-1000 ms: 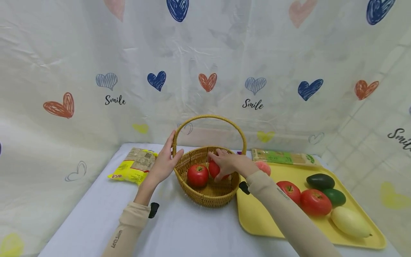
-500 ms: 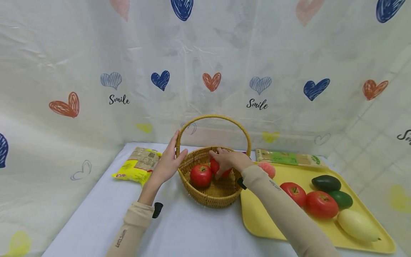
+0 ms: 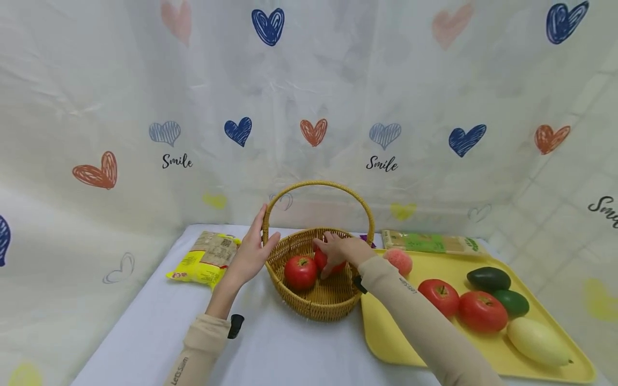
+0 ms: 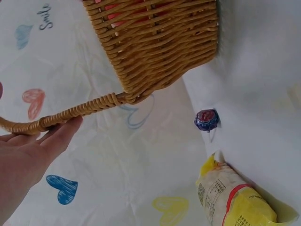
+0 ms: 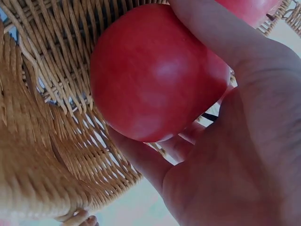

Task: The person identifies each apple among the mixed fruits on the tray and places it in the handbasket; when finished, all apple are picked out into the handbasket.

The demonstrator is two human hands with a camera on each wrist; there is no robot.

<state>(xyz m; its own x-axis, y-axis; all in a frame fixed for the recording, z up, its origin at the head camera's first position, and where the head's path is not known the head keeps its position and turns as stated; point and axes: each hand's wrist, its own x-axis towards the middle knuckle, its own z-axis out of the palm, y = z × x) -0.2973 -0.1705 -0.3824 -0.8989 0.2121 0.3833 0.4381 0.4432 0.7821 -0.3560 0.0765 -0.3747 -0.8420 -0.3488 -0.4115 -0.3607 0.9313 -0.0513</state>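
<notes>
A wicker basket (image 3: 318, 311) with a tall arched handle (image 3: 318, 183) stands in the middle of the table. My left hand (image 3: 247, 256) rests its straight fingers against the handle's left side, the thumb held apart from it; in the left wrist view the fingertips (image 4: 70, 128) touch the wrapped cane. Inside the basket, my right hand (image 3: 341, 251) grips a red apple (image 5: 153, 75), thumb on one side and fingers curled round the other. Beside it in the basket lies another red apple (image 3: 300, 272). In the head view my right hand partly hides the held apple.
On the right, a yellow tray (image 3: 386, 332) bears two red apples (image 3: 483, 312), a pinkish peach-like fruit (image 3: 398, 261), two dark green avocado-like fruits (image 3: 488, 279) and a pale yellow pear-shaped one (image 3: 538, 341). A yellow bag (image 3: 205, 262) lies left, a long green-and-tan packet (image 3: 429, 242) behind the tray.
The head view shifts slightly. My right hand stays in the basket with its apple, and my left hand keeps its place against the handle.
</notes>
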